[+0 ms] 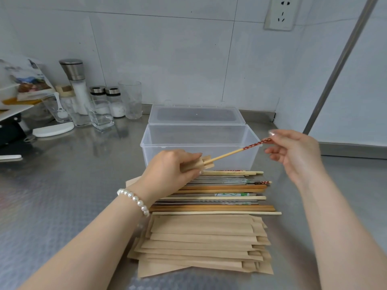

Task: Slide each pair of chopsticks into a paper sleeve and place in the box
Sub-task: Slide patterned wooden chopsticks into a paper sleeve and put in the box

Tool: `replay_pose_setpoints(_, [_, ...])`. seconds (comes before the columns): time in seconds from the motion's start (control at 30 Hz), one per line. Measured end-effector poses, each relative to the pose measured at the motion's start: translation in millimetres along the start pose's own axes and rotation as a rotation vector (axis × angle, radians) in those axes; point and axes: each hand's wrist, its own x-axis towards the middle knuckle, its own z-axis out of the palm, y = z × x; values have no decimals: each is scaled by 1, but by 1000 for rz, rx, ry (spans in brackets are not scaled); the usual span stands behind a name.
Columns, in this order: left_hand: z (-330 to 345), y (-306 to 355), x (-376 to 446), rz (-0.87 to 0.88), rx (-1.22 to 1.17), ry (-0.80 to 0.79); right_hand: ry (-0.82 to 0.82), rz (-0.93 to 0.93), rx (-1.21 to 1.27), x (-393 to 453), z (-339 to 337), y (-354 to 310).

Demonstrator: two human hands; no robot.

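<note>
My left hand (pixel 170 168) grips a brown paper sleeve (pixel 204 163) by its open mouth, above the chopstick pile. A wooden chopstick with a red patterned end (pixel 236 151) sticks out of that sleeve, slanting up to the right. My right hand (pixel 293 151) pinches its red tip. Behind them stands a clear plastic box (pixel 146 141), lid open, nothing visible inside. Several loose chopsticks (pixel 219 195), wooden and metal, lie in a row on the counter. In front of them lies a stack of several brown paper sleeves (pixel 203 243).
A steel counter (pixel 73 185) carries it all. At the back left stand a salt grinder (pixel 76 84), two shakers (pixel 114 101), glasses (pixel 130 99) and a white lid (pixel 53 129). A metal post (pixel 339 63) rises at the right by the tiled wall.
</note>
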Motion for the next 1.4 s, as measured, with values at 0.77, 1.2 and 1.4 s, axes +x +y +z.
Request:
replay_pose_setpoints(0.77, [5,8,-2,85,-9,-53,-634,91,-423,-15,11,3])
replay_pose_setpoints(1.2, [6,4,-1,52,11,-59,-460,52,-1002,9,-31,3])
replay_pose_setpoints(1.4, [7,6,-2,51,-10,-104,-534,126,-1164,14,-33,14])
